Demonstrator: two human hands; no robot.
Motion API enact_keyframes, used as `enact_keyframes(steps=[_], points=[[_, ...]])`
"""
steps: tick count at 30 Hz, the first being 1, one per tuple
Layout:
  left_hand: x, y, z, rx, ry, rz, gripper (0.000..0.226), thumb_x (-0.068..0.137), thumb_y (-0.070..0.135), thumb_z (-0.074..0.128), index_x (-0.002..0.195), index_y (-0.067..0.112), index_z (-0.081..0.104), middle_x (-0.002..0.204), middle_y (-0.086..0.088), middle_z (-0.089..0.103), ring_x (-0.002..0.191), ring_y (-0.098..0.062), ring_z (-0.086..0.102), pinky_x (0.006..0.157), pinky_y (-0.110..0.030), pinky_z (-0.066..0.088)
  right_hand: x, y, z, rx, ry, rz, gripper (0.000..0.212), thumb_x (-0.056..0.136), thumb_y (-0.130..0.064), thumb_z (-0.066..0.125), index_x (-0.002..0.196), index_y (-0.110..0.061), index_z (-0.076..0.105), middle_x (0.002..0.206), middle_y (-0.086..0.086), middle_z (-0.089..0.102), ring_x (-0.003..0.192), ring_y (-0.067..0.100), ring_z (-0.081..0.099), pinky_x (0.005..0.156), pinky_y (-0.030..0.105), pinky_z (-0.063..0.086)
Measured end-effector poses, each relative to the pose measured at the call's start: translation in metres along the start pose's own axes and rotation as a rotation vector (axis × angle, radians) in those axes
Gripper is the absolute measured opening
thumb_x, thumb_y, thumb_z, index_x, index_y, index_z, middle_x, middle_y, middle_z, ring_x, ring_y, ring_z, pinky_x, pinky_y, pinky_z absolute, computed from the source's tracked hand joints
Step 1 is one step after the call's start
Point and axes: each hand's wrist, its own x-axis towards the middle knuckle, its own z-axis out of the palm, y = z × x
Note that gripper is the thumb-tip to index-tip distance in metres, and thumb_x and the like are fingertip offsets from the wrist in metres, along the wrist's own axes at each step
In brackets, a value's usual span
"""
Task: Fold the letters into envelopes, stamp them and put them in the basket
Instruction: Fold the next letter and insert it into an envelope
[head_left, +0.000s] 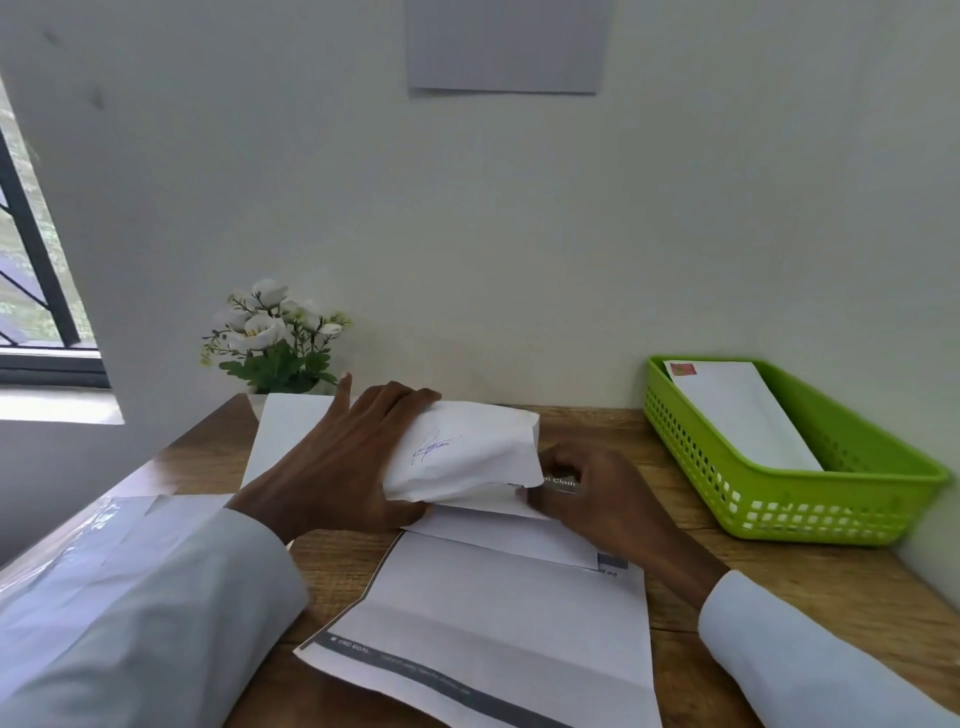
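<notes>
A folded white letter (467, 452) with a blue signature on its outer face is curled over at the middle of the wooden table (779, 582). My left hand (343, 462) holds its left end, thumb underneath and fingers over the top. My right hand (587, 493) pinches the lower right edge of the same letter. Under it lies a white envelope (509, 535). A green plastic basket (810, 499) stands at the right, holding one stamped envelope (743, 415) with a red stamp.
Another creased letter (493, 644) with a grey printed band lies flat near the table's front edge. More white paper (285, 431) lies behind my left hand. A pot of white flowers (275, 338) stands against the wall at back left.
</notes>
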Motion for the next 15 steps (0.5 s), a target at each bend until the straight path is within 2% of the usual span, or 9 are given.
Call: enact_keyframes(steps=[3, 5, 7, 11, 13, 15], points=[[-0.002, -0.005, 0.001, -0.018, -0.015, -0.002, 0.101, 0.061, 0.072, 0.065, 0.141, 0.018, 0.035, 0.127, 0.000, 0.050, 0.116, -0.023, 0.052, 0.110, -0.065, 0.024, -0.003, 0.002, 0.005, -0.116, -0.177, 0.056, 0.068, 0.069, -0.071, 0.068, 0.125, -0.032, 0.064, 0.121, -0.018, 0.066, 0.106, 0.002, 0.062, 0.088, 0.024, 0.051], [-0.002, -0.008, 0.000, -0.023, -0.032, -0.007, 0.103, 0.061, 0.074, 0.066, 0.142, 0.018, 0.034, 0.130, 0.000, 0.049, 0.118, -0.022, 0.050, 0.112, -0.064, 0.023, -0.005, 0.003, 0.006, -0.198, -0.241, 0.045, 0.077, 0.067, -0.074, 0.067, 0.132, -0.034, 0.058, 0.130, -0.016, 0.061, 0.115, 0.006, 0.058, 0.093, 0.026, 0.048], [-0.003, -0.009, 0.000, -0.024, -0.044, -0.006, 0.104, 0.062, 0.074, 0.067, 0.143, 0.018, 0.034, 0.131, 0.000, 0.048, 0.119, -0.022, 0.049, 0.111, -0.064, 0.024, -0.003, 0.001, 0.006, -0.230, -0.250, 0.028, 0.074, 0.069, -0.070, 0.070, 0.133, -0.035, 0.057, 0.130, -0.015, 0.060, 0.115, 0.007, 0.057, 0.091, 0.026, 0.047], [-0.004, -0.011, -0.003, -0.038, -0.037, -0.019, 0.104, 0.060, 0.071, 0.070, 0.142, 0.019, 0.034, 0.131, 0.000, 0.047, 0.118, -0.022, 0.047, 0.110, -0.062, 0.026, 0.003, -0.006, 0.001, -0.186, -0.304, 0.056, 0.064, 0.068, -0.056, 0.080, 0.125, -0.033, 0.064, 0.117, -0.009, 0.061, 0.105, 0.011, 0.057, 0.087, 0.032, 0.050], [-0.005, -0.013, -0.005, -0.030, -0.032, -0.024, 0.104, 0.059, 0.070, 0.071, 0.142, 0.018, 0.035, 0.131, 0.000, 0.047, 0.117, -0.021, 0.047, 0.109, -0.061, 0.028, 0.005, -0.006, -0.002, -0.106, -0.313, 0.091, 0.053, 0.068, -0.045, 0.085, 0.115, -0.028, 0.069, 0.110, -0.006, 0.063, 0.099, 0.013, 0.060, 0.083, 0.032, 0.052], [-0.006, -0.015, -0.005, -0.008, -0.021, -0.023, 0.103, 0.058, 0.067, 0.073, 0.141, 0.017, 0.037, 0.130, -0.001, 0.048, 0.115, -0.021, 0.047, 0.107, -0.060, 0.031, 0.006, -0.002, -0.005, -0.028, -0.270, 0.109, 0.032, 0.070, -0.033, 0.085, 0.097, -0.023, 0.072, 0.097, -0.004, 0.068, 0.087, 0.013, 0.064, 0.069, 0.028, 0.051]])
